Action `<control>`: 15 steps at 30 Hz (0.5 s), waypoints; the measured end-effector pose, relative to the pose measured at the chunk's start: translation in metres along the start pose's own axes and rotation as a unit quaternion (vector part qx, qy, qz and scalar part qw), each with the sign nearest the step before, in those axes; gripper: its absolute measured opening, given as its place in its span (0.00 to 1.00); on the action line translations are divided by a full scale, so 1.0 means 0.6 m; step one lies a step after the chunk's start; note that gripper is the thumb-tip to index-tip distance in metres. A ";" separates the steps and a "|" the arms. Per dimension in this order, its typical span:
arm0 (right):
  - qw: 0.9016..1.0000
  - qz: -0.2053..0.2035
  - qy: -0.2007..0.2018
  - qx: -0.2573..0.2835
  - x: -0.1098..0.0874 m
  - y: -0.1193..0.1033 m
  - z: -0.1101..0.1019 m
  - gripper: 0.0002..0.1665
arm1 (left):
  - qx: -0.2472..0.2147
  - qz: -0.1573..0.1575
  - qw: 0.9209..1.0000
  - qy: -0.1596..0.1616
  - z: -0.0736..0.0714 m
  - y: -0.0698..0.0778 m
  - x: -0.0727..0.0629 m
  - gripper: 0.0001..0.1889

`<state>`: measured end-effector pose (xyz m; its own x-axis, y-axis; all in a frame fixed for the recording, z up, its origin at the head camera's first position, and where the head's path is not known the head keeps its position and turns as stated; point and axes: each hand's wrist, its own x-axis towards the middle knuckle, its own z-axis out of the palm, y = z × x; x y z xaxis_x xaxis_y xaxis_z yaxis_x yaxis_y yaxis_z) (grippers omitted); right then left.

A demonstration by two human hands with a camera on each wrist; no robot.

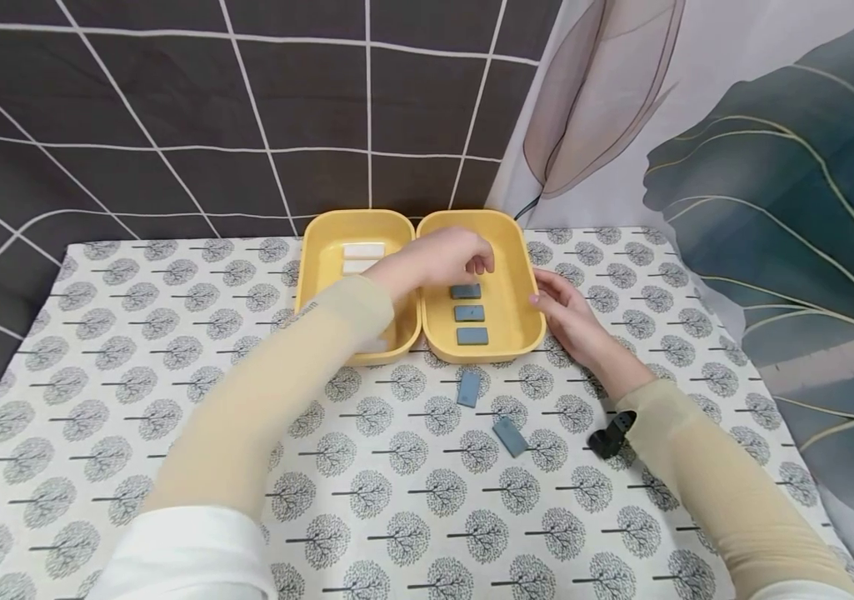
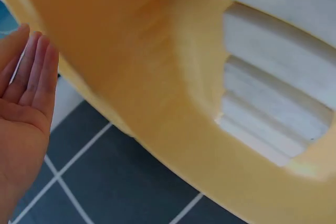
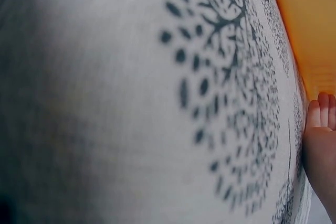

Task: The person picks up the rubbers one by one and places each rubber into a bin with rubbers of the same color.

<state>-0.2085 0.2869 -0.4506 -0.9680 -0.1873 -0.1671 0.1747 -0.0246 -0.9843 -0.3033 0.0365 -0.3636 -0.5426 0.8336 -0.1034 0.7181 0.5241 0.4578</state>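
Note:
My left hand [image 1: 449,257] hangs over the right yellow box [image 1: 512,333], with its fingers bent loosely down. In the left wrist view the left palm [image 2: 26,124] shows, and nothing is seen between its fingers. Below it a column of blue-grey rectangular blocks [image 1: 469,313] lies on the box floor; the hand may hide more. Against the box's outer right side rests my right hand [image 1: 572,317], the thumb by the rim. The right wrist view shows its fingertips [image 3: 324,109] touching the yellow wall.
Left of that box a second yellow box [image 1: 308,275] stands side by side, with white blocks [image 1: 363,250] in a row, partly behind my left forearm. Two loose blue-grey blocks, one nearer the box [image 1: 468,388] and one farther forward [image 1: 510,437], lie on the tree-print cloth [image 1: 397,500].

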 end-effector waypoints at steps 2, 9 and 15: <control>1.000 0.000 -0.001 0.000 0.000 0.000 0.000 0.37 | -0.004 0.017 1.000 0.002 -0.004 0.010 -0.006 0.12; 1.000 -0.001 -0.004 0.002 -0.001 0.001 -0.001 0.36 | -0.024 0.055 0.998 0.011 -0.011 0.049 -0.035 0.13; 1.000 0.000 -0.003 0.004 -0.002 0.000 0.001 0.37 | -0.044 0.073 0.996 0.013 0.002 0.069 -0.052 0.13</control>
<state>-0.2075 0.2864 -0.4504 -0.9667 -0.1938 -0.1671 0.1766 -0.0328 -0.9837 -0.2560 0.0326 -0.3427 -0.4467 0.8946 -0.0073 0.7500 0.3790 0.5421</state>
